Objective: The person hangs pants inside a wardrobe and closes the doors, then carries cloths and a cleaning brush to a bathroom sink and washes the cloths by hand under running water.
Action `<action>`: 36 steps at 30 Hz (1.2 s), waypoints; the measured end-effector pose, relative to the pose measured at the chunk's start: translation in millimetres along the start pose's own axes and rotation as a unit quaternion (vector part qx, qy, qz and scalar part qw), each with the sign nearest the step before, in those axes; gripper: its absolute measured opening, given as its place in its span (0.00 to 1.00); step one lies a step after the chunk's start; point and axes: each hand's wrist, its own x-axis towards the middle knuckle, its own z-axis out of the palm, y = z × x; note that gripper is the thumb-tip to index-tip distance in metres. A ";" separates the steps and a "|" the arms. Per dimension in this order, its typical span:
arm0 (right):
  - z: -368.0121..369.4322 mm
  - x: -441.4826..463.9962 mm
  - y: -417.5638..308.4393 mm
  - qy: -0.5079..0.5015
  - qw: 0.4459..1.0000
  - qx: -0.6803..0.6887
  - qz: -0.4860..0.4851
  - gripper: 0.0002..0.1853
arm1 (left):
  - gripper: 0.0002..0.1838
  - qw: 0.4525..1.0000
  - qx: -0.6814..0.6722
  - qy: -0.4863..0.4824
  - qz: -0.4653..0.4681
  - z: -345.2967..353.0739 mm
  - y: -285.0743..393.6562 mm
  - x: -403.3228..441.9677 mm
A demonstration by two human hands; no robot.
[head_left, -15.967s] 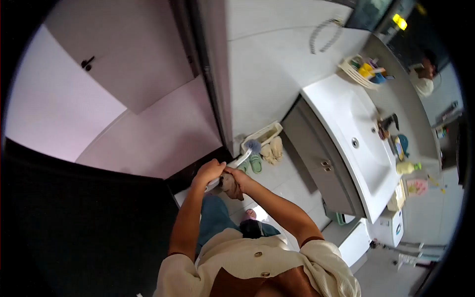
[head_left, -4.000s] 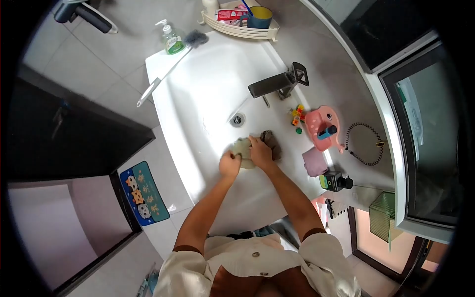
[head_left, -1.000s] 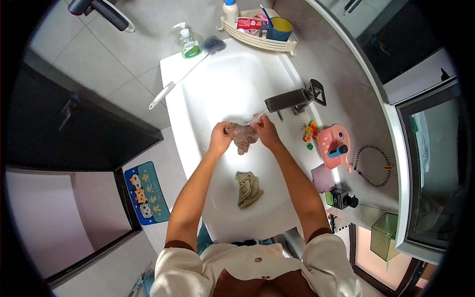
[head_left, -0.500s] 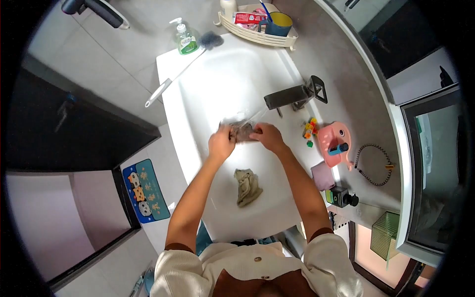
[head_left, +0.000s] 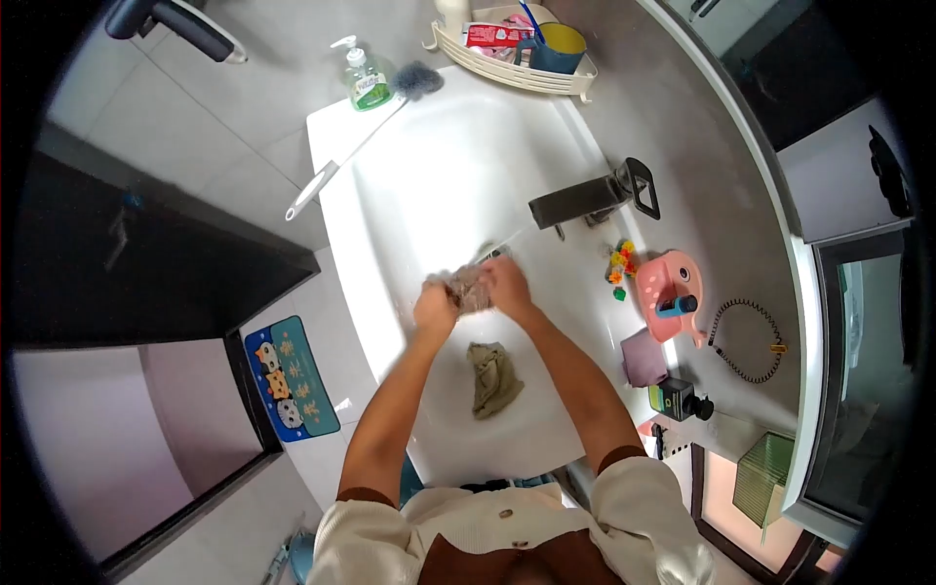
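Over the white basin (head_left: 390, 224), my left hand (head_left: 436, 308) and my right hand (head_left: 506, 288) both grip a wet brownish cloth (head_left: 470, 290), left hand at its left side, right hand at its right side. Both hands are closed and a little blurred. A thin stream of water runs from the black faucet (head_left: 575, 203) down beside my right hand. Part of the drain (head_left: 492, 252) shows just above the cloth. Nearer my body, a crumpled olive-green cloth (head_left: 495, 379) lies in the basin.
On the left rim lie a long-handled brush (head_left: 351, 151) and a green soap pump bottle (head_left: 369, 83). A rack (head_left: 507, 68) holds a cup and tube at the top. Right of the faucet are a pink whale-shaped holder (head_left: 667, 292), a mauve cloth (head_left: 643, 358) and a dark bottle (head_left: 680, 400).
Compared with 4 seconds ago, the olive-green cloth lies released in the basin and both hands hold the brownish one. Since half a second ago, the hands and brownish cloth have moved slightly toward my body.
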 end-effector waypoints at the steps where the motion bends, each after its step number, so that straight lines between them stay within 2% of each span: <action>1: -2.3 8.6 11.8 0.074 0.996 0.032 0.047 0.10 | 0.13 0.998 -0.042 0.030 -0.029 -5.1 2.3 -0.3; 2: -4.1 15.0 24.0 0.108 0.991 -0.018 0.073 0.14 | 0.13 0.993 -0.084 0.057 -0.059 -8.2 5.4 -2.5; 3: -4.0 20.8 25.2 0.125 0.980 0.037 0.150 0.14 | 0.14 0.988 -0.127 0.080 -0.028 -5.9 3.9 -2.6; 4: -0.8 24.1 23.5 0.142 0.960 0.092 0.225 0.15 | 0.16 0.952 -0.284 0.013 -0.113 -2.0 6.8 1.3; 5: 3.9 23.9 19.0 0.158 0.967 0.110 0.169 0.15 | 0.17 0.880 -0.431 -0.053 -0.192 0.8 13.6 12.7; 6: 11.0 20.2 14.5 0.173 0.970 0.126 0.112 0.15 | 0.19 0.775 -0.562 -0.117 -0.263 1.8 21.9 22.2; 7: 13.9 14.8 1.0 0.166 0.972 0.148 0.080 0.13 | 0.30 0.714 -0.628 -0.148 -0.273 -7.7 34.4 22.5; 8: 0.1 8.5 -36.6 0.135 0.963 0.219 0.076 0.11 | 0.30 0.655 -0.688 -0.191 -0.249 -8.0 35.4 29.6; 9: -7.7 -0.7 -69.7 0.139 0.964 0.224 0.030 0.09 | 0.31 0.589 -0.741 -0.231 -0.224 -8.5 33.2 38.3; 10: -9.1 -9.4 -86.5 0.098 0.965 0.243 0.001 0.09 | 0.31 0.519 -0.788 -0.269 -0.197 -7.1 30.8 46.8; 11: -15.4 -8.1 -106.9 0.106 0.963 0.246 -0.031 0.09 | 0.27 0.541 -0.762 -0.276 -0.224 4.9 25.5 57.9; 12: -20.0 -6.9 -119.5 0.113 0.960 0.248 -0.063 0.10 | 0.24 0.512 -0.799 -0.267 -0.172 18.4 21.8 61.1; 14: -11.3 19.3 -85.2 0.129 0.961 0.226 0.093 0.14 | 0.19 0.446 -0.859 -0.243 -0.068 41.5 26.8 56.1; 15: -12.3 38.1 -68.6 0.138 0.952 0.214 0.169 0.17 | 0.12 0.494 -0.827 -0.160 -0.214 9.5 70.9 34.3; 16: -31.0 53.2 -68.3 0.188 0.941 0.192 0.207 0.24 | 0.13 0.469 -0.841 -0.221 -0.153 37.4 49.8 44.3; 17: -35.0 57.2 -69.0 0.145 0.948 0.160 0.233 0.24 | 0.13 0.347 -0.885 -0.311 -0.007 65.8 30.6 54.9; 18: -37.8 58.2 -67.9 0.103 0.952 0.128 0.258 0.24 | 0.14 0.343 -0.888 -0.305 -0.026 54.3 39.3 50.9; 19: -31.0 49.3 -66.4 0.118 0.971 0.083 0.189 0.22 | 0.15 0.339 -0.891 -0.300 -0.045 41.7 48.7 46.4; 20: -16.9 38.2 -64.4 0.131 0.984 0.038 0.114 0.21 | 0.15 0.451 -0.843 -0.192 -0.222 2.9 72.6 37.0; 21: -3.4 29.8 -63.8 0.169 0.976 0.110 0.083 0.19 | 0.16 0.404 -0.866 -0.226 -0.189 11.0 60.4 49.4; 23: -3.3 35.3 -60.9 0.134 0.978 0.112 0.116 0.19 | 0.16 0.446 -0.870 -0.188 -0.090 38.0 37.6 59.0; 25: -5.9 38.8 -54.3 0.099 0.976 0.113 0.156 0.19 | 0.14 0.418 -0.873 -0.192 -0.163 26.1 48.8 55.0; 26: -8.7 43.6 -50.3 0.082 0.975 0.114 0.174 0.19 | 0.17 0.477 -0.839 -0.213 -0.153 22.8 56.9 53.2; 28: -32.4 59.9 -42.0 0.196 0.972 0.055 0.116 0.17 | 0.16 0.114 -0.878 -0.464 0.012 80.1 13.3 84.8; 30: -33.3 49.5 -47.8 0.145 0.984 0.106 -0.011 0.16 | 0.18 0.326 -0.891 -0.300 -0.098 26.1 57.1 60.8; 31: -35.7 44.4 -50.8 0.128 0.985 0.114 -0.003 0.15 | 0.19 0.421 -0.870 -0.207 -0.149 7.0 76.5 53.7; 33: -39.6 37.4 -60.5 0.090 0.987 0.135 0.015 0.15 | 0.20 0.452 -0.851 -0.231 -0.135 12.4 79.6 62.8; 35: -45.5 46.2 -64.8 0.112 0.924 0.322 0.173 0.14 | 0.21 0.483 -0.827 -0.255 -0.131 24.0 75.3 64.7; 36: -50.3 53.6 -66.8 0.123 0.872 0.406 0.245 0.14 | 0.21 0.498 -0.827 -0.214 -0.150 29.6 76.3 69.5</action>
